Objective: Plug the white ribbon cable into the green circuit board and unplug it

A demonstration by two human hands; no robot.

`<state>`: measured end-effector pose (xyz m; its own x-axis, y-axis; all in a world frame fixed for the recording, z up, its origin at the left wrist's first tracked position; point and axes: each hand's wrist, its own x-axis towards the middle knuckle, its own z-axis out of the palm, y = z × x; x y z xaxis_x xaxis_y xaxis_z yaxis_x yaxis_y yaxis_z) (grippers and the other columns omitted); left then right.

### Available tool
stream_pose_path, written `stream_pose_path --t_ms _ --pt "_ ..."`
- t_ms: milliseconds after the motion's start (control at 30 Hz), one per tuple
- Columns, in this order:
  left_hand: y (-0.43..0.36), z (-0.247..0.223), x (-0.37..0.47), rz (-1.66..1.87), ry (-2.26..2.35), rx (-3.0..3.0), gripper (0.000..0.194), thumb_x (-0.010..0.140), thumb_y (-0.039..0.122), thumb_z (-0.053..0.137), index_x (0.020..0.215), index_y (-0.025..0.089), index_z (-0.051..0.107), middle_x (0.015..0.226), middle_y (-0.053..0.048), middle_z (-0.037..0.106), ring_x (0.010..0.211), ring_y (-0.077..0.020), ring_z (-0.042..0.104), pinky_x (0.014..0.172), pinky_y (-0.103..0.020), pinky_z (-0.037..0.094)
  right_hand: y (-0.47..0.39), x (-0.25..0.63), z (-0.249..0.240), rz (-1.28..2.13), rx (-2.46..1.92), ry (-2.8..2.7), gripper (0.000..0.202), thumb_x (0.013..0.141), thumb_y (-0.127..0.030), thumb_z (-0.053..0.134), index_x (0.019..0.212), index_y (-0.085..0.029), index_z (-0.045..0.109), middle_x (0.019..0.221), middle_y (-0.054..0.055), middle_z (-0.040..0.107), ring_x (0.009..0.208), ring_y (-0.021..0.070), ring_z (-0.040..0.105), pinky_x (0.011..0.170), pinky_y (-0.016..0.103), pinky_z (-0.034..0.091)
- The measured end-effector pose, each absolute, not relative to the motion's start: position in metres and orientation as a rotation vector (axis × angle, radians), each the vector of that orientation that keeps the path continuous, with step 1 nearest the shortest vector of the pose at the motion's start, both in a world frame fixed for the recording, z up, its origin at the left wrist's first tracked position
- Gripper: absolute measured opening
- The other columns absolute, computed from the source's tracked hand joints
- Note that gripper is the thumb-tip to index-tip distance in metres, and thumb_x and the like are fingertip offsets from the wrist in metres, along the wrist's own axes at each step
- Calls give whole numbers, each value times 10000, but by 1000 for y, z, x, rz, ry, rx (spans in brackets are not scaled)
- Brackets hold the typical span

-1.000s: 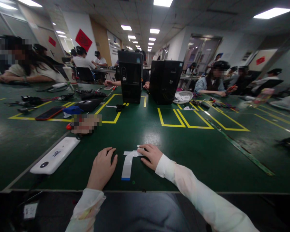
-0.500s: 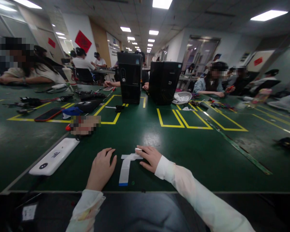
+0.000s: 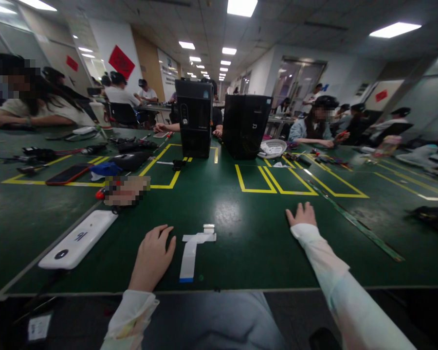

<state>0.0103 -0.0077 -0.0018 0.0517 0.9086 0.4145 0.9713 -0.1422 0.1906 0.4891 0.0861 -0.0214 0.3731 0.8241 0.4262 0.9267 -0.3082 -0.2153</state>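
A flat white ribbon cable (image 3: 189,260) lies bent on the green table, with a blue strip at its near end and a small connector (image 3: 209,228) at its far end. Just left of it, my left hand (image 3: 154,253) rests on the tabletop with fingers loosely spread and nothing in them. Well to the right of the cable, my right hand (image 3: 302,215) lies palm down, fingers apart, with no object visible under it. Neither hand touches the cable.
A white power bank (image 3: 78,240) lies at the left. Two black computer cases (image 3: 193,119) stand farther back, beside a white basket (image 3: 273,148). A long green strip (image 3: 354,218) runs along the right. Other people sit around the table.
My right hand has left the connector end of the cable and moved to the right across the table. The left hand and the cable stay in place.
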Motion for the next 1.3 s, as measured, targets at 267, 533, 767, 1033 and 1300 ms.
stream_pose_path --t_ms 267,533,767,1033,1300 --pt "-9 -1 13 -686 -1959 -2159 383 919 354 395 1151 141 612 1184 -153 601 1096 -290 570 870 -438 502 52 607 -17 -410 -2502 -993 656 837 -515 413 1282 -55 556 1410 314 380 1332 473 285 996 682 242" --pt "-9 0 13 -702 -1949 -2166 385 913 351 400 1141 130 618 1175 -157 605 1086 -294 574 862 -436 504 46 597 3 -198 -2751 -926 721 874 -549 320 1348 -34 493 1404 317 366 1307 445 329 1002 619 262" --pt "-9 -1 12 -683 -1964 -2172 375 921 349 399 1151 143 610 1187 -152 598 1099 -286 566 873 -434 496 39 601 2 -173 -2684 -1006 709 858 -584 344 1339 -91 514 1398 295 398 1288 455 337 961 608 278" --pt "-9 -1 11 -649 -1963 -2177 401 926 353 388 1173 119 601 1199 -157 590 1113 -288 559 885 -424 492 34 598 7 -129 -2727 -1045 761 866 -617 303 1368 -70 474 1435 284 350 1303 446 313 988 586 271" --pt "-9 -2 12 -650 -1950 -2165 380 921 343 413 1168 126 603 1190 -148 597 1109 -281 564 896 -420 490 36 623 6 -182 -2719 -1273 697 890 -589 313 1387 -115 431 1384 220 454 1237 394 439 999 519 353"
